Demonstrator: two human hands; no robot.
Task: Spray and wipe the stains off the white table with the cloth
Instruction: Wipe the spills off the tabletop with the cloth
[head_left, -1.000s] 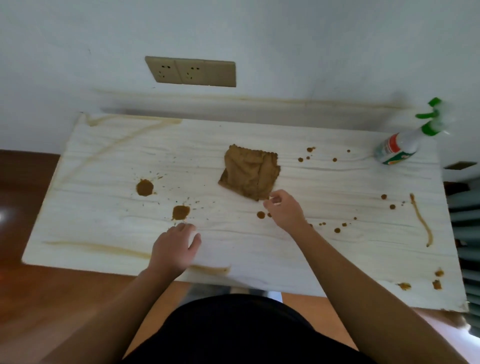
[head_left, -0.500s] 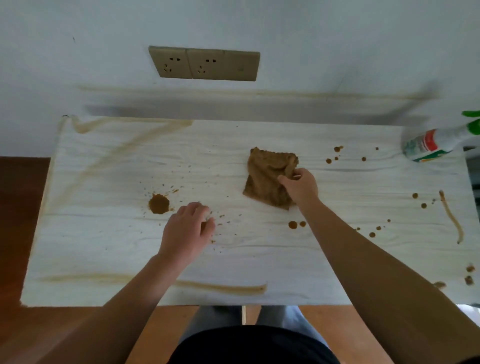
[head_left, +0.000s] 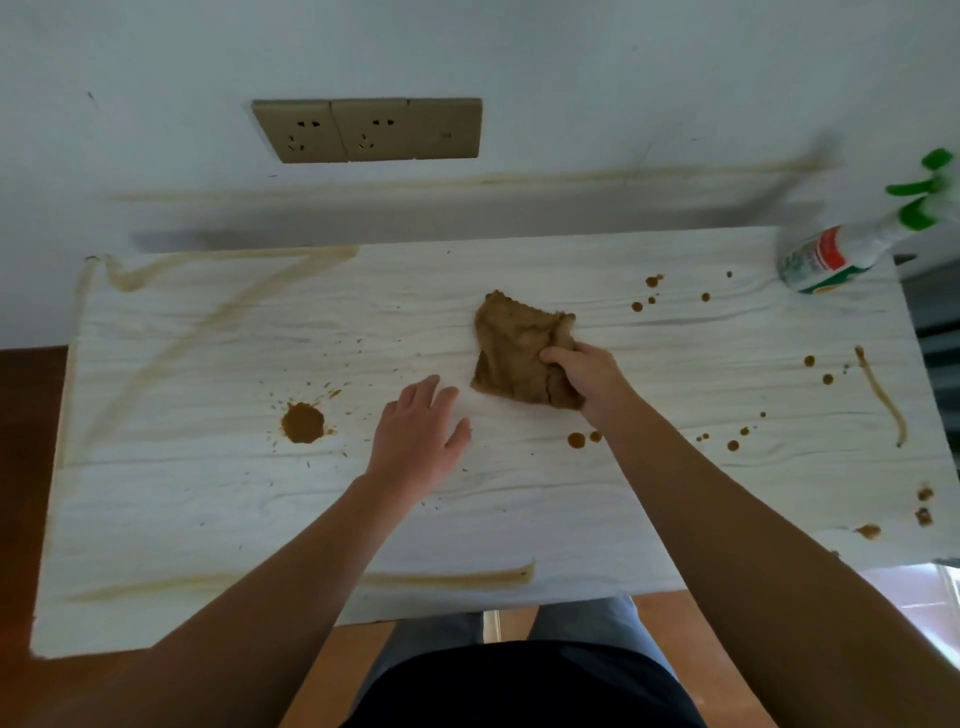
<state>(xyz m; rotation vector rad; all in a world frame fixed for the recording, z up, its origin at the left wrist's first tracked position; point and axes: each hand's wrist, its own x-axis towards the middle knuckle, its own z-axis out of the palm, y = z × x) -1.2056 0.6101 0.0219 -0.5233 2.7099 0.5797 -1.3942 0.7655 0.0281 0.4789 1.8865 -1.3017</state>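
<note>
The brown cloth (head_left: 514, 353) lies crumpled on the white table (head_left: 208, 519), a little past the middle toward 12 o'clock. The right hand (head_left: 587, 376) grasps the cloth at its edge on the 4 o'clock side, fingers closed on the fabric. The left hand (head_left: 418, 441) is released, with fingers spread, palm down over the table, near the cloth at its 8 o'clock. A big brown stain (head_left: 303, 423) sits at 9 o'clock of the left hand. Small drops (head_left: 576, 440) are just beside the right wrist. The spray bottle (head_left: 831, 254) stands at the corner toward 2 o'clock, well apart from both hands.
</note>
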